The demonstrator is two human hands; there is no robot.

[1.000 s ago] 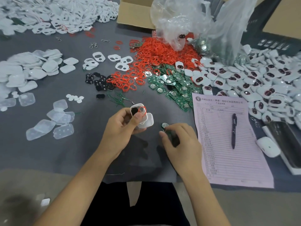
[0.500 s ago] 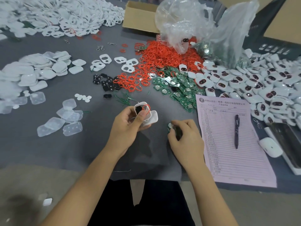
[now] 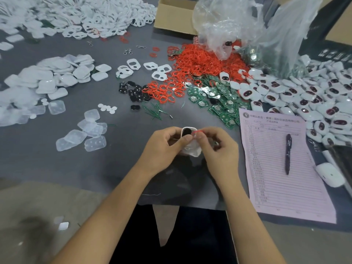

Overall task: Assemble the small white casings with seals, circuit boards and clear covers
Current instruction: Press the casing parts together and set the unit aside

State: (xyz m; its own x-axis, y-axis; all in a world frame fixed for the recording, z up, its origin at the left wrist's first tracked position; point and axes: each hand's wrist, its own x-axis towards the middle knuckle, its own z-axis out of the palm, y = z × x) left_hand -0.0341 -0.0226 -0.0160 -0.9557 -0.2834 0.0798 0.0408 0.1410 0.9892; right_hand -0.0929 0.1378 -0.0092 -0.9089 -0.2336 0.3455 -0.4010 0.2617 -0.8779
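While we've got both hands bunched together at the front of the grey table [image 3: 47, 168], here's how the bench reads from left to right. Far left is a heap of clear covers [image 3: 43, 79], with a few loose ones nearer us. Our left hand [image 3: 162, 147] has its fingers curled round a white casing [image 3: 188, 138], thumb pressed on its face. Our right hand [image 3: 219, 149] pinches a red seal [image 3: 198, 132] at the casing's top edge. It may have something else tucked under the curled fingers too, but we honestly can't tell.

What could go wrong, as we see it: that seal is thin and springy, so if the pinch slips before it's seated it could pop out or sit twisted, and the cover wouldn't close flush. Squeezing the casing too hard might also shift whatever is already inside.

Behind the hands are the red seals [image 3: 200, 63] in a big pile, then the green circuit boards [image 3: 219, 103]. As for containers, the cardboard box [image 3: 175, 16] at the back hides its contents from here, and the clear plastic bag [image 3: 238, 23] beside it seems to hold more boards. Far right, finished units [image 3: 304, 96] are piled above a pink form [image 3: 276, 178] with a pen [image 3: 288, 153] lying on it.
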